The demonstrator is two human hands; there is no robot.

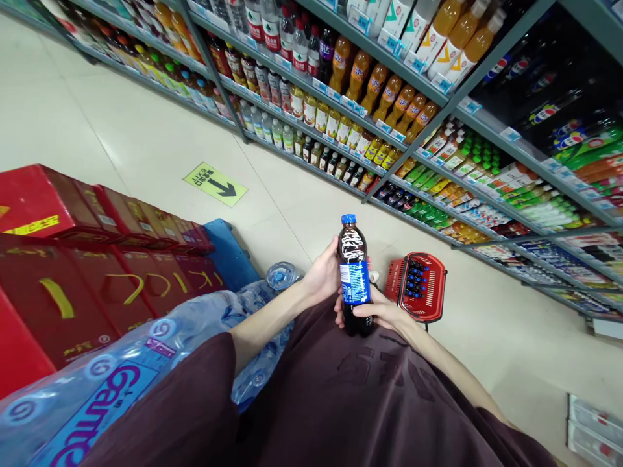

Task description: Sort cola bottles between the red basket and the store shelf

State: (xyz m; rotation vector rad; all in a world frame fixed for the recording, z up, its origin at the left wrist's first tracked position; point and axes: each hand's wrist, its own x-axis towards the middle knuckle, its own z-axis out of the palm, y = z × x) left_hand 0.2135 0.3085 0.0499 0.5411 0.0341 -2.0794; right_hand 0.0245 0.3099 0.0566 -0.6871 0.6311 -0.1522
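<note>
"Bottle, centre: where does it lie, and how is it held?"

"Between both hands, before the dark shirt. The left hand is partly closed round the upper side, near the shoulder. The right hand is curled about the lower part, its thumb across the front by the label. Some fingers pass behind and are hidden."

"And its attitude?"

"Blue cap away from the body, label toward the viewer; the exact tilt cannot be told. The contents are dark."

"What stands at the right?"

"A red basket, on the floor, holding several dark bottles with blue caps. It is apart from the hands."

"And at the left?"

"Red cartons in stacked rows, a blue pallet showing at their far end, and wrapped water packs nearer the left arm."

"Beyond these?"

"Shelves filled with rows of drinks; on the floor before them, a yellow-green exit sign bearing a black arrow."
</note>
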